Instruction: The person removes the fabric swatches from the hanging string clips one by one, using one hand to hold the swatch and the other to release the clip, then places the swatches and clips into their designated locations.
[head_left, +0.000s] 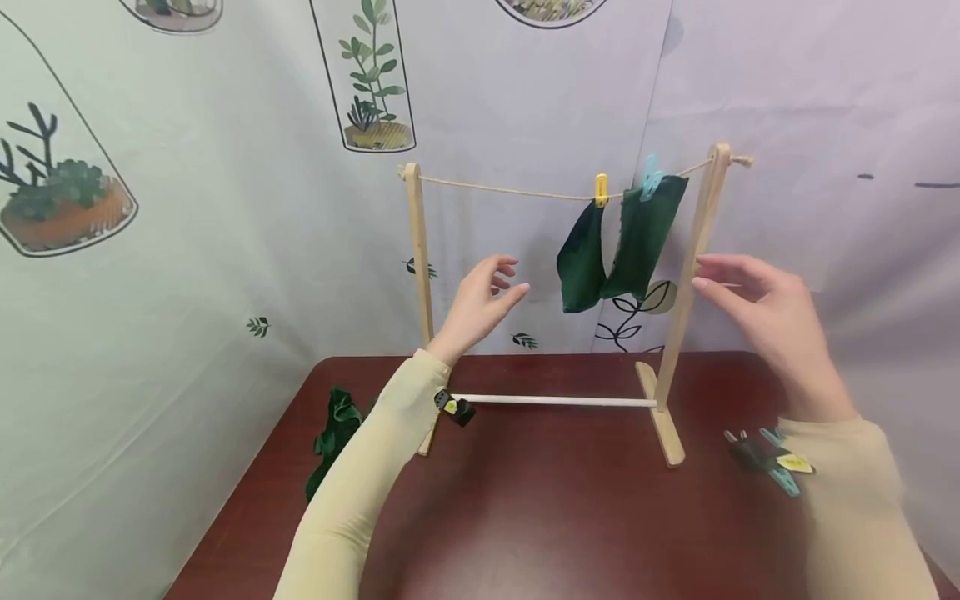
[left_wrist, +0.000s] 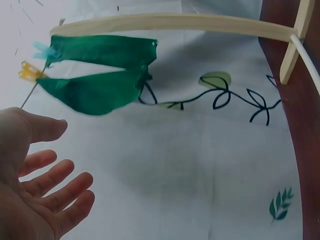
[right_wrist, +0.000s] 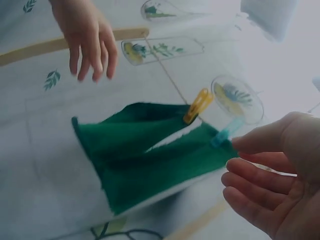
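Green cloth (head_left: 641, 246) hangs at the right of the line (head_left: 510, 191), under yellow peg (head_left: 601, 190) and blue peg (head_left: 650, 177). Left hand (head_left: 480, 302): fingers parted, holding nothing, left of cloth. Right hand (head_left: 776, 312): fingers loosely bent, holding nothing, near right post (head_left: 705, 217).

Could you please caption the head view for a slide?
Left hand and right hand flank dark green cloth clipped to thin beige rope by yellow and pale blue plastic clothespins.

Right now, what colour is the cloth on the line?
The cloth is dark green, clearest in the head view.
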